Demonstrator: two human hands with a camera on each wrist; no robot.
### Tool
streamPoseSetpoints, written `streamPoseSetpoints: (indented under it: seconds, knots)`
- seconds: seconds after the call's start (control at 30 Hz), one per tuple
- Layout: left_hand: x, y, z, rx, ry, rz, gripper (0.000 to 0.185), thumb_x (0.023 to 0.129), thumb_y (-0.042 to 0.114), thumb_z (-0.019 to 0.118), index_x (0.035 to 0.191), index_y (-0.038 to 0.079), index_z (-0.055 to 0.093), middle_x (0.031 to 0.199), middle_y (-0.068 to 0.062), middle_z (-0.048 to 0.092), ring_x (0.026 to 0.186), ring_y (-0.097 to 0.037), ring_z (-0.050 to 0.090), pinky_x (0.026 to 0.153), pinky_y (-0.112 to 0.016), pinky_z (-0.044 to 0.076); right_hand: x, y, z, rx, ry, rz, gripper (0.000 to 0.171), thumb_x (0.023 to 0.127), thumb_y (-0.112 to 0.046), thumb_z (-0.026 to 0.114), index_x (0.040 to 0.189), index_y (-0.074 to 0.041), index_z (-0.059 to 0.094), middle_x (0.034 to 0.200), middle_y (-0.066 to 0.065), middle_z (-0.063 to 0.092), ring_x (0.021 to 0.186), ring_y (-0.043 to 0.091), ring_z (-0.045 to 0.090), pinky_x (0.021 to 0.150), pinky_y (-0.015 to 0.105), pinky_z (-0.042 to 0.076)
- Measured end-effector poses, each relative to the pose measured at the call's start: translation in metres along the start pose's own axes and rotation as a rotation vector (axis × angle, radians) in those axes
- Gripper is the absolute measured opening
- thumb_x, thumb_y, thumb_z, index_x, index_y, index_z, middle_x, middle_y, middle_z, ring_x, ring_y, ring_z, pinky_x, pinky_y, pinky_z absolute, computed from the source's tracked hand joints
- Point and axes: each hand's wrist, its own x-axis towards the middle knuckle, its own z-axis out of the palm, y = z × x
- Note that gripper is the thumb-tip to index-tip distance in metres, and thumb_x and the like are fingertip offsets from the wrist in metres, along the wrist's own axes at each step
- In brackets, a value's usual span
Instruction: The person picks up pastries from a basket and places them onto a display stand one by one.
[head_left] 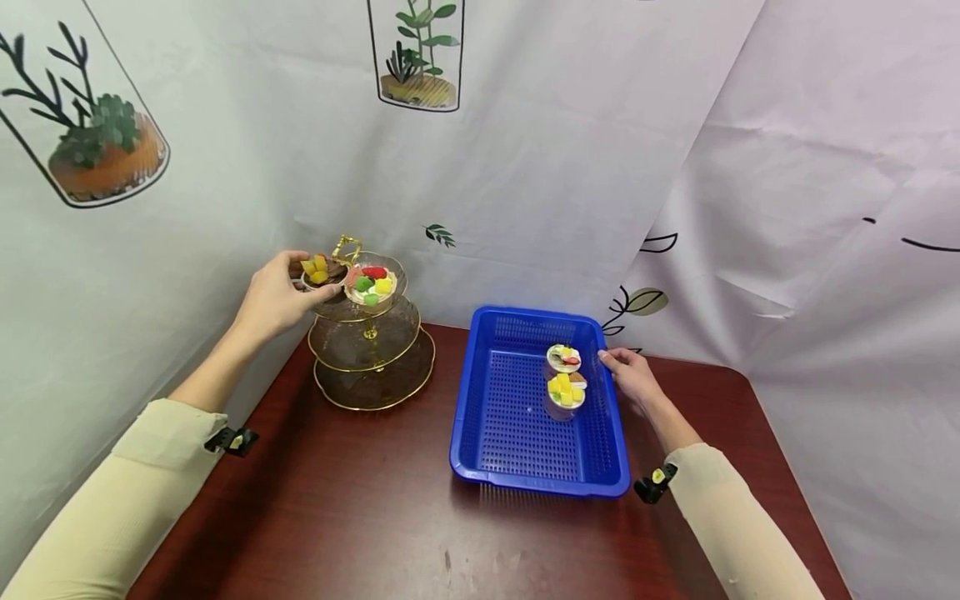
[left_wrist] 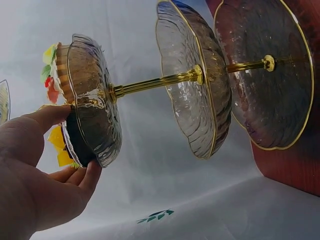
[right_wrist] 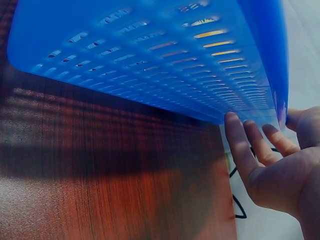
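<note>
While a dark tart (head_left: 321, 271) with yellow fruit is pinched by the left hand (head_left: 273, 298) at the top tier of the ribbed glass stand (head_left: 372, 350), the perforated blue basket (head_left: 525, 417) is touched by the right hand's (head_left: 630, 375) straight fingers.

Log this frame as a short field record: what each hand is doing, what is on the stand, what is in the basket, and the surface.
left hand: holds a chocolate tart at the rim of the stand's top tier
right hand: fingers straight, touching the right wall of the blue basket
tiered stand: three glass tiers, gold rod; a fruit tart on the top tier
basket contents: two tarts by the right wall
surface: dark wooden table
</note>
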Motion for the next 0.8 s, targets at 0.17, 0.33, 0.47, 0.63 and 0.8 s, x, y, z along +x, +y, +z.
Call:
streamPoseSetpoints:
  seconds: [0.17, 0.33, 0.47, 0.63, 0.8]
  knots:
    - [0.0, 0.0003, -0.0006, 0.006, -0.014, 0.0, 0.089, 0.095, 0.048, 0.078, 0.154, -0.007, 0.039, 0.143, -0.035, 0.052, 0.123, -0.051, 0.058, 0.098, -0.063, 0.051, 0.0002, 0.0009, 0.0003, 0.004, 0.002, 0.004, 0.045, 0.112, -0.036, 0.055, 0.137, 0.001, 0.057, 0.112, 0.012, 0.065, 0.09, 0.017, 0.064, 0.073, 0.028, 0.058]
    - [-0.0008, 0.0015, -0.0015, 0.022, -0.017, 0.006, 0.088, 0.096, 0.046, 0.077, 0.154, -0.008, 0.039, 0.142, -0.036, 0.052, 0.123, -0.052, 0.058, 0.097, -0.063, 0.051, 0.0003, 0.0005, 0.0004, 0.005, 0.003, -0.002, 0.048, 0.111, -0.038, 0.055, 0.139, 0.002, 0.056, 0.113, 0.012, 0.066, 0.089, 0.017, 0.065, 0.073, 0.03, 0.059]
    - [-0.0022, 0.0008, -0.0025, 0.03, -0.028, 0.008, 0.089, 0.097, 0.046, 0.076, 0.155, -0.009, 0.037, 0.143, -0.036, 0.051, 0.123, -0.052, 0.057, 0.097, -0.064, 0.051, 0.0001, 0.0004, 0.0006, 0.002, 0.003, 0.002, 0.047, 0.112, -0.037, 0.055, 0.138, 0.002, 0.057, 0.112, 0.012, 0.066, 0.09, 0.018, 0.065, 0.073, 0.03, 0.058]
    - [-0.0036, -0.0007, -0.0041, 0.015, -0.043, -0.001, 0.091, 0.096, 0.046, 0.077, 0.156, -0.009, 0.035, 0.147, -0.037, 0.047, 0.129, -0.053, 0.054, 0.102, -0.066, 0.048, 0.0, 0.0021, 0.0019, 0.01, 0.002, 0.003, 0.045, 0.111, -0.037, 0.056, 0.136, 0.001, 0.057, 0.112, 0.01, 0.066, 0.09, 0.016, 0.064, 0.073, 0.028, 0.058]
    - [-0.0022, -0.0019, -0.0088, 0.012, -0.05, -0.01, 0.097, 0.095, 0.049, 0.077, 0.157, -0.01, 0.033, 0.15, -0.038, 0.045, 0.133, -0.055, 0.05, 0.106, -0.066, 0.045, -0.001, 0.002, 0.0013, 0.031, -0.013, -0.008, 0.047, 0.111, -0.037, 0.056, 0.137, 0.002, 0.057, 0.108, 0.008, 0.066, 0.086, 0.014, 0.066, 0.072, 0.029, 0.059]
